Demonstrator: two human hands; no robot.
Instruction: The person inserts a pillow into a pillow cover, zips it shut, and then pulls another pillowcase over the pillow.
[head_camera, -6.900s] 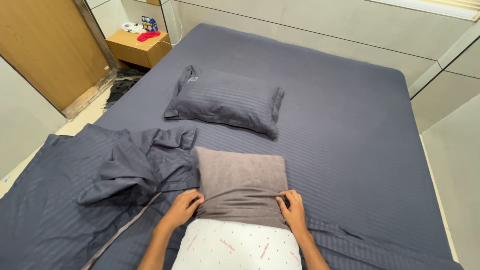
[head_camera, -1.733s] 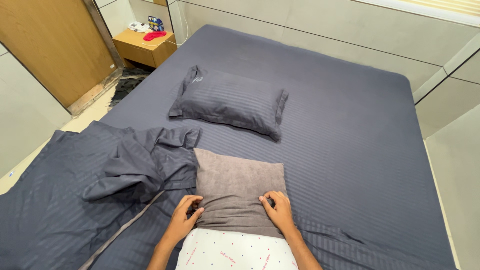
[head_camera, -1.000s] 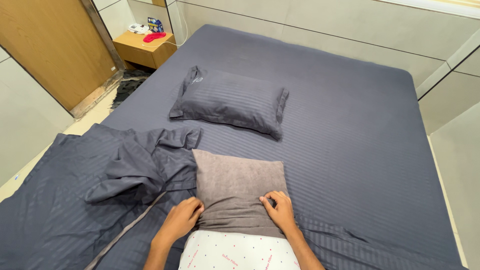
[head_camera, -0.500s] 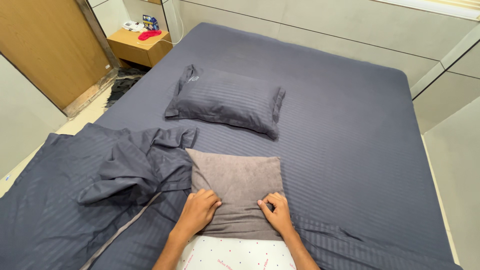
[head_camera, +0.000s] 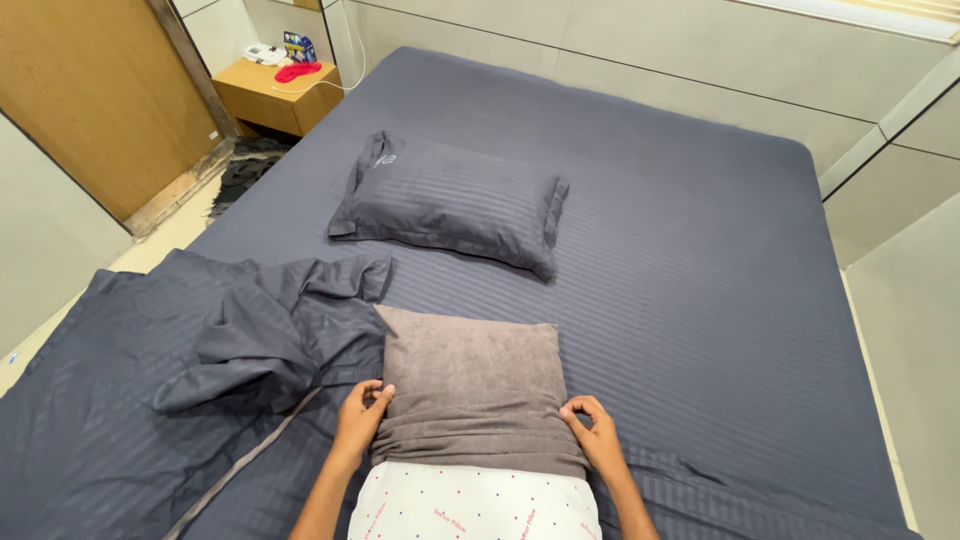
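Far left, the wooden door (head_camera: 95, 100) and nightstand (head_camera: 275, 95) sit well apart from us, no snag there. The loose sheet (head_camera: 200, 350) bunches just beside the pillow (head_camera: 470, 500) and touches the cover's left edge; we judge it could get dragged along or caught under the cover. Our left hand (head_camera: 362, 415) pinches the left side of the grey cover (head_camera: 470, 385), fingers closed on the fabric. The cover sits over the far end of the white dotted pillow, near the foot of the bed (head_camera: 700, 300); the pillow's near end is bare. Our right hand (head_camera: 592, 432) pinches the right edge, thumb and finger shut on it. Uneven pull could twist the cover or bunch it at one corner. Second pillow (head_camera: 450, 205) lies beyond, apart. Right of us the bed surface gives plenty of room.
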